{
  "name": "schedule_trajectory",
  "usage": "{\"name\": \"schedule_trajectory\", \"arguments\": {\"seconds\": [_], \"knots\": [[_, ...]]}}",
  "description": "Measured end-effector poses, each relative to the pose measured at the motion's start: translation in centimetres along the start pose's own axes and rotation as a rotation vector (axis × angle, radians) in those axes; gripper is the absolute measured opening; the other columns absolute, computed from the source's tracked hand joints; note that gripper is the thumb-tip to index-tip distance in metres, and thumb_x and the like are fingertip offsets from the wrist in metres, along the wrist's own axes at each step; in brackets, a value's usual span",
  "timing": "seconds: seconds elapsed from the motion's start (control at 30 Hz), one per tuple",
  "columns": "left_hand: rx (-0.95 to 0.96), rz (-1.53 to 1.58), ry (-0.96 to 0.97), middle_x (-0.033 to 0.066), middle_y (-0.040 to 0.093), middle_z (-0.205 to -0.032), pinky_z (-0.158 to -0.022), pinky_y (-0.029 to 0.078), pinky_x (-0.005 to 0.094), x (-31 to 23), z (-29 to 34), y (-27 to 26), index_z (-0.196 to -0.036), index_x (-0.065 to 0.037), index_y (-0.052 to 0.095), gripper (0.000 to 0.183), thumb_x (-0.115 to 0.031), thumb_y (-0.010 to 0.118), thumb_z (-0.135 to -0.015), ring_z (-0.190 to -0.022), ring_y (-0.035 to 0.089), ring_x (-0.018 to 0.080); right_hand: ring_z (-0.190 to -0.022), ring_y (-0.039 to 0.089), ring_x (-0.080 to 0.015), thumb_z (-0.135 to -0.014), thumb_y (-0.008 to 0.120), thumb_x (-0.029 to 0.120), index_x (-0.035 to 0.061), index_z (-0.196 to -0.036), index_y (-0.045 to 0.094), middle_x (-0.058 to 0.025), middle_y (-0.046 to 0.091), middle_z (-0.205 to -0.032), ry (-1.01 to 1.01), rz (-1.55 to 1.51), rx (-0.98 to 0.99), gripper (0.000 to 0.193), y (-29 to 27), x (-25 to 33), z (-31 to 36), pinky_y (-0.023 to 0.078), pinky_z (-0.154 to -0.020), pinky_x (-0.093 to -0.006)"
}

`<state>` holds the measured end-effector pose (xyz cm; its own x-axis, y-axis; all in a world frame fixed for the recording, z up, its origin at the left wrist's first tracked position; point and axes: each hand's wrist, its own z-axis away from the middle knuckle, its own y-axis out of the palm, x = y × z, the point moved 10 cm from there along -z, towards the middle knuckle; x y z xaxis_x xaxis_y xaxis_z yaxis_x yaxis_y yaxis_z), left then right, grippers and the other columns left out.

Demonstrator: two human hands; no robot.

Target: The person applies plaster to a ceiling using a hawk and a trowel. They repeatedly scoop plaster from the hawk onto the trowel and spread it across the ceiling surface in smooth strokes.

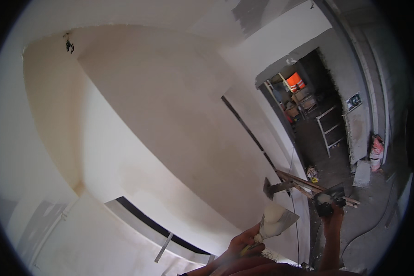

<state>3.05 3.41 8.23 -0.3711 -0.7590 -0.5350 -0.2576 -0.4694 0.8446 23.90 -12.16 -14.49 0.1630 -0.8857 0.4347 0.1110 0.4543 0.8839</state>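
My left hand (245, 241) is closed around the handle of a putty knife (287, 224) at the lower middle. A thick layer of pale filler (273, 214) covers much of its broad blade. To the right, my right hand (334, 220) grips a dark rectangular plastering trowel (324, 208), smeared with whitish filler. The two tools are apart, and neither visibly touches the wall. Beside them stands a large smooth plastered surface (170, 115) with a curved edge.
A dark slot (248, 129) cuts the plastered surface; another opening (142, 212) lies lower left. Long wooden poles (303, 182) lie behind my hands. Through a doorway are a ladder-like frame (326, 131) and an orange vest (295, 82). A cable (370, 228) crosses the floor near a bag (376, 149).
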Motion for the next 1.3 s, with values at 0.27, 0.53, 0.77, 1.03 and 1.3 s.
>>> {"name": "schedule_trajectory", "arguments": {"seconds": [0.27,0.53,0.77,1.03,1.3], "knots": [[-0.155,-0.077,0.017,0.0084,0.049,-0.054,-0.029,0.037,0.0218,-0.3,-2.6,0.7,-0.156,-0.001,0.013,0.076,-0.011,0.050,-0.091,-0.033,0.042,0.0126,-0.091,0.071,-0.0207,-0.092,0.060,0.018,0.0098,-0.117,0.056,-0.0064,0.067,-0.105,-0.095,0.017,-0.037,0.027,-1.0,4.6,1.4,0.059,-0.067,-0.0360],[0.125,0.009,-0.191,0.0086,0.054,-0.068,-0.038,0.039,0.0247,1.1,-4.2,1.3,-0.160,-0.009,0.014,0.080,-0.009,0.049,-0.088,-0.044,0.042,0.0116,-0.095,0.070,-0.0231,-0.092,0.059,0.013,0.0051,-0.116,0.055,-0.0112,0.065,-0.109,-0.273,-0.019,-0.072,0.026,-2.8,10.5,3.5,0.061,-0.073,-0.0380],[0.076,-0.022,-0.222,0.0064,0.049,-0.063,-0.038,0.038,0.0257,1.4,-5.5,0.2,-0.159,-0.010,0.017,0.076,-0.009,0.048,-0.089,-0.044,0.043,0.0117,-0.087,0.071,-0.0218,-0.092,0.057,0.012,0.0036,-0.116,0.056,-0.0096,0.067,-0.103,-0.379,0.016,-0.126,0.026,-4.8,12.6,5.6,0.060,-0.071,-0.0353],[0.162,-0.021,-0.220,0.0173,0.056,-0.113,-0.039,0.039,0.0250,1.5,-6.2,-0.9,-0.158,-0.008,0.019,0.073,-0.008,0.047,-0.090,-0.045,0.043,0.0126,-0.084,0.071,-0.0210,-0.089,0.057,0.010,0.0065,-0.111,0.058,-0.0077,0.067,-0.099,-0.467,0.005,-0.191,0.023,-5.0,15.2,9.8,0.060,-0.069,-0.0343],[0.331,0.031,-0.324,0.0154,0.060,-0.107,-0.043,0.041,0.0258,2.7,-6.1,0.6,-0.158,-0.011,0.018,0.070,-0.008,0.045,-0.093,-0.052,0.046,0.0133,-0.090,0.071,-0.0250,-0.087,0.056,0.006,0.0030,-0.118,0.057,-0.0109,0.068,-0.106,-0.521,0.011,-0.076,0.031,-3.2,15.5,10.2,0.061,-0.077,-0.0387]]}}
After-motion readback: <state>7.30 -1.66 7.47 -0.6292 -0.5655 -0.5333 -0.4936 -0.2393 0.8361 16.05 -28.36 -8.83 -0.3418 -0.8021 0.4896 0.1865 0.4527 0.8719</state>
